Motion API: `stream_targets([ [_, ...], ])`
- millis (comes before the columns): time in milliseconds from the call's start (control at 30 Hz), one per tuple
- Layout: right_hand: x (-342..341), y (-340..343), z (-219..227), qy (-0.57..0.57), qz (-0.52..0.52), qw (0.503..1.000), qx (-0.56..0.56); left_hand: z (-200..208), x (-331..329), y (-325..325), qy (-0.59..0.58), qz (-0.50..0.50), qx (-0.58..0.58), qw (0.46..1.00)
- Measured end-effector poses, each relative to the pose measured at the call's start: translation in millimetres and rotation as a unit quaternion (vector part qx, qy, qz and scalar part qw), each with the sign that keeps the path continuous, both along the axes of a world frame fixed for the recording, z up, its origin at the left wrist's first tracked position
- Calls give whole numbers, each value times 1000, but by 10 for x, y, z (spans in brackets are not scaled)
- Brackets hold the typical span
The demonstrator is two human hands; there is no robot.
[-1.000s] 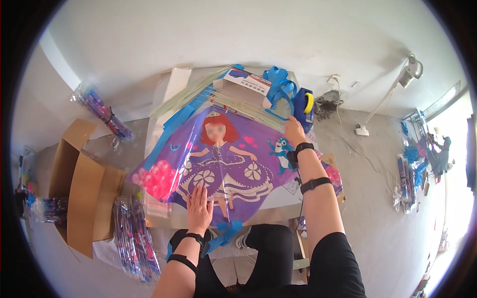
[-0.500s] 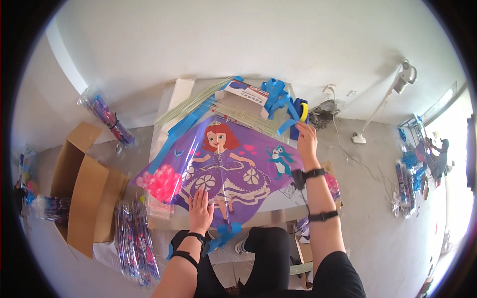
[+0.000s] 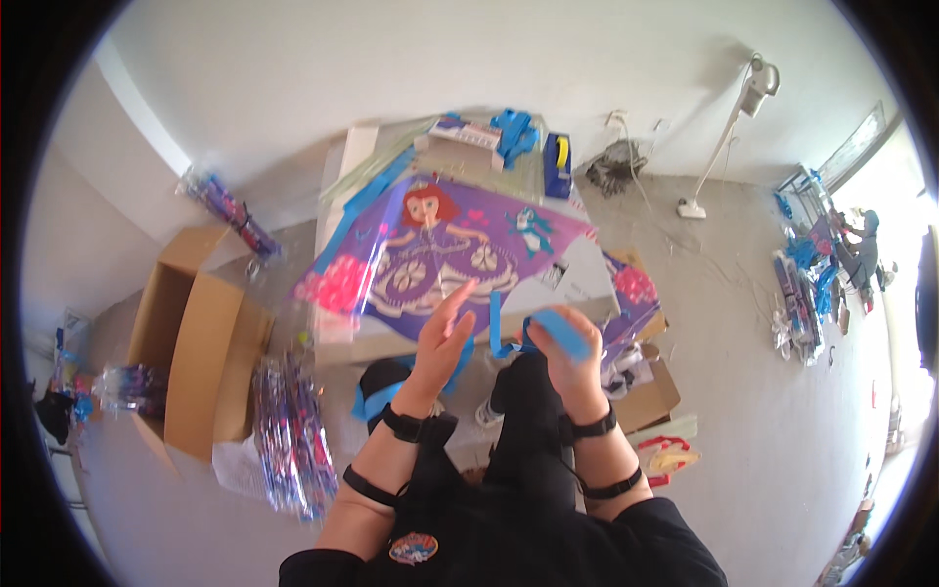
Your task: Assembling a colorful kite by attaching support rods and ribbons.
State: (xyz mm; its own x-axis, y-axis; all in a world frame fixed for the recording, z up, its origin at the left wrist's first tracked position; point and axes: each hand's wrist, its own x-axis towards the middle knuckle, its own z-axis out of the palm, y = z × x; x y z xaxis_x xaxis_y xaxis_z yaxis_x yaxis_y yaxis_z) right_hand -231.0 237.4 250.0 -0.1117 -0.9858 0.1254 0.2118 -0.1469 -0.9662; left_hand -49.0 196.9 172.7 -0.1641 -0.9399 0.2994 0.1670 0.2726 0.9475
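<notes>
A purple diamond-shaped kite (image 3: 460, 247), printed with a princess figure and a small blue animal, lies flat on the table, its lower part partly hidden behind my left hand. My left hand (image 3: 442, 352) is raised in front of the kite's near edge, fingers stretched and thumb apart, holding nothing. To its right, my right hand (image 3: 572, 364) is closed on a blue ribbon (image 3: 496, 323), which trails toward the left hand and is partly blurred. More blue ribbon lies across my left thigh, below the kite's near tip.
At the table's back are thin pale rods, a white box (image 3: 468, 131), a heap of blue ribbon (image 3: 514, 135) and a blue tape dispenser (image 3: 557, 166). An opened cardboard box (image 3: 201, 362) and plastic-wrapped bundles (image 3: 293, 430) stand at left. A stick vacuum (image 3: 729, 137) leans on the wall.
My right hand has come from the table's far right back toward my lap, bringing a blue ribbon. My left hand has lifted off the kite. The view has shifted.
</notes>
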Motion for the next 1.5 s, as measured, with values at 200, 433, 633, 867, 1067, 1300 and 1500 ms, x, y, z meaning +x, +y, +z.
stream_targets([
  [200,411,395,66,-121,100,982,100,774,56,716,173,-148,243,943],
  [433,669,881,6,27,137,986,87,976,196,1133,267,-52,284,919],
  [633,574,903,214,-10,88,996,11,1042,275,1286,245,-20,220,944],
  [867,556,797,507,7,143,989,39,1088,171,1369,114,-27,207,971],
  [1067,662,767,444,26,107,993,44,1134,220,1418,66,-36,205,976],
  [1300,699,761,434,-13,81,994,69,1124,234,1425,93,-36,210,973],
  [1500,696,719,452,-80,114,990,28,1094,244,1417,60,-6,207,976],
])
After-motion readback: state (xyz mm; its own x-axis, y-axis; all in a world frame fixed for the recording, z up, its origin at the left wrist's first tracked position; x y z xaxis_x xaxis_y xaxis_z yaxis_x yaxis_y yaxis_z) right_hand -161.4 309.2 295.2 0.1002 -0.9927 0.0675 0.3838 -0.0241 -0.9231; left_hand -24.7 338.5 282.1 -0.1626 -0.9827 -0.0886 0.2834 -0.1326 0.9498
